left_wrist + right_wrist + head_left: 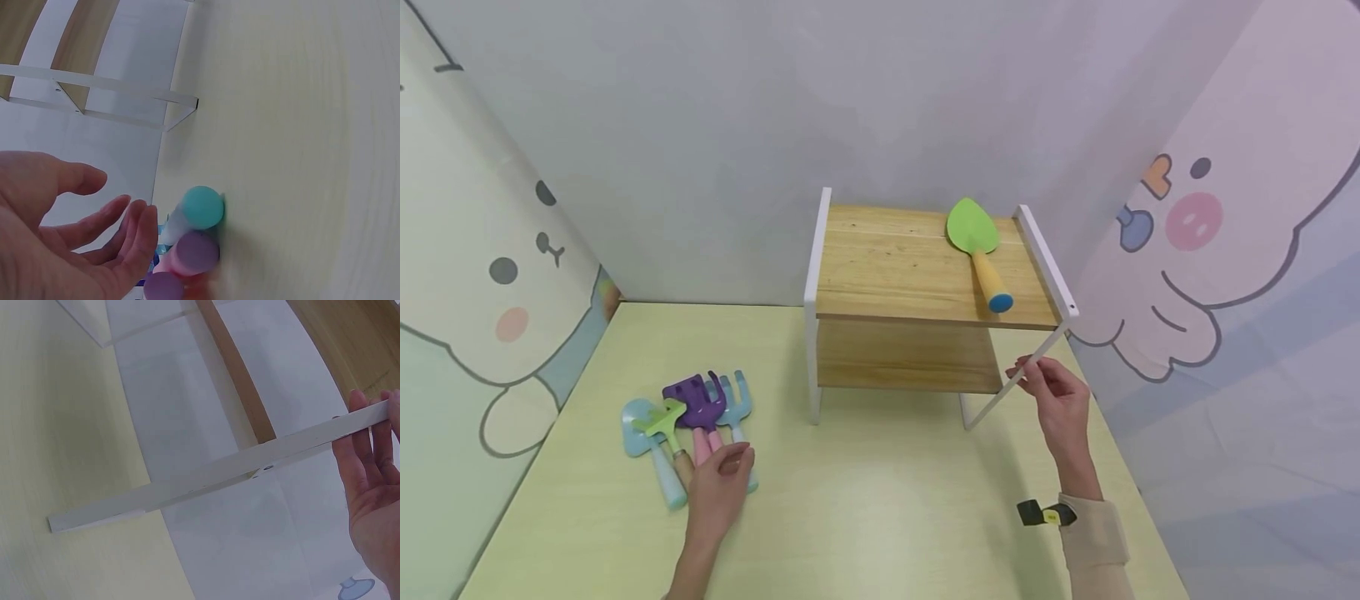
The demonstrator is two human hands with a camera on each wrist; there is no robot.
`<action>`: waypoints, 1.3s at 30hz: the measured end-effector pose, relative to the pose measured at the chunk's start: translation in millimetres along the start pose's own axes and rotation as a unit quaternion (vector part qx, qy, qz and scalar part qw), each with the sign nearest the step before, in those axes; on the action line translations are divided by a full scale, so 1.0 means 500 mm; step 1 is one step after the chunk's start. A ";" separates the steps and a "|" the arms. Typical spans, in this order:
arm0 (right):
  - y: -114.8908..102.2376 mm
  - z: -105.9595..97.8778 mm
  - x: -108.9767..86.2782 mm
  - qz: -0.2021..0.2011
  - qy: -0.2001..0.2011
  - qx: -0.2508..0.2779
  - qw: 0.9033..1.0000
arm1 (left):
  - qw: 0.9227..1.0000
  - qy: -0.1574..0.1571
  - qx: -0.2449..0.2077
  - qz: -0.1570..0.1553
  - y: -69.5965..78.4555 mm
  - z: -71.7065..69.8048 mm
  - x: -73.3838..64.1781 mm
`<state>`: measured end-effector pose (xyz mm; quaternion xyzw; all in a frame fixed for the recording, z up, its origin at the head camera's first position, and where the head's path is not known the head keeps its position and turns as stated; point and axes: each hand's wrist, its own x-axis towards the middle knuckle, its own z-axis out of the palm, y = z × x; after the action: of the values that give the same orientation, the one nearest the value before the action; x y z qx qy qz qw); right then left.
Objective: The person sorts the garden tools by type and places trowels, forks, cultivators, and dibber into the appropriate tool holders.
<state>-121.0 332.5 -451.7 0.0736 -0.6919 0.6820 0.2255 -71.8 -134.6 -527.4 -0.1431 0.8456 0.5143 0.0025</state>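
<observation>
My right hand point(1060, 408) pinches the white front leg point(206, 469) of a two-tier wooden shelf point(887, 271), thumb on one side and fingers on the other. On its upper board lies a toy garden trowel point(973, 229) with a green blade and a yellow, blue-tipped handle. My left hand point(718, 487) hovers over the handles of several toy garden tools, its fingers loosely bent around nothing. Among them are a light-blue shovel point(637, 427), a small green rake point(662, 419), purple tools point(696, 402) with pink handles, and a light-blue fork point(741, 404). The left hand partly hides the handles.
The shelf and tools stand on a pale yellow table point(865, 508). Behind it hangs a plain grey cloth backdrop point(737, 150); cartoon-printed cloth point(1240, 150) borders the right side and similar cloth point(482, 225) the left. The shelf's white side frames rise above its upper board.
</observation>
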 end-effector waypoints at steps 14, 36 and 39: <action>-0.002 0.004 -0.003 0.000 0.005 0.005 1.000 | 0.998 -0.039 0.049 -0.022 -0.013 -0.002 0.008; 0.001 0.003 -0.004 0.005 0.011 0.001 1.000 | 0.996 -0.061 0.070 -0.014 -0.002 0.013 0.020; 0.002 0.004 -0.004 0.005 0.009 -0.005 1.000 | 0.995 -0.066 0.070 -0.018 -0.001 0.021 0.024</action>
<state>-119.9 330.4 -453.4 0.0631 -0.6936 0.6802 0.2286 -84.8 -128.4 -534.7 -0.1232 0.8749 0.4619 0.0778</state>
